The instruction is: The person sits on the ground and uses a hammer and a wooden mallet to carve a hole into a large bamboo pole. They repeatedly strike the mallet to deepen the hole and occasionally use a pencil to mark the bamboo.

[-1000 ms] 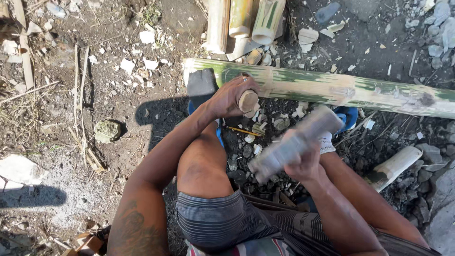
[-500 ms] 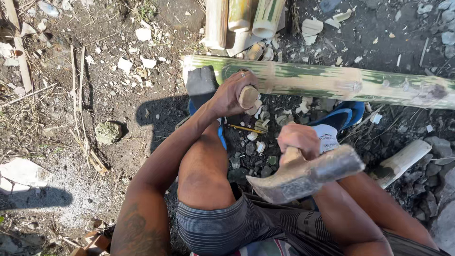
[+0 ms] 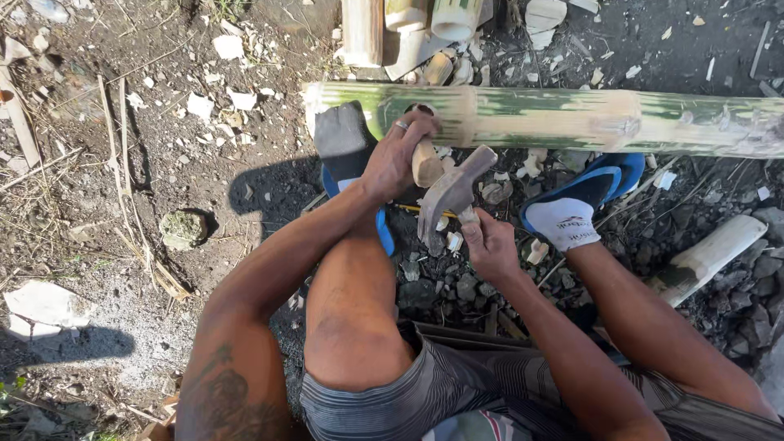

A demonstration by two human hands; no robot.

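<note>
Gripping a hammer (image 3: 452, 193) by its handle, the right hand (image 3: 490, 245) is holding the metal head up near a short wooden peg (image 3: 425, 162). Left hand (image 3: 398, 155) is closing round that peg, pressing it w/ fingers against a long green bamboo pole (image 3: 555, 118) lying across the dirt. Feet in blue sandals (image 3: 600, 181) are resting just below the pole; cut bamboo pieces (image 3: 408, 24) are lying beyond it.

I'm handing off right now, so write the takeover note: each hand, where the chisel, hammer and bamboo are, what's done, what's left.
Left hand grips a wooden-handled chisel set against the long green bamboo pole near its left end.
Right hand holds the hammer, its head close beside the chisel handle.
The pole lies across the ground in front of both feet.
Done: pale chips litter the dirt; any cut at the chisel is hidden.
Left: pole not visibly split.
</note>
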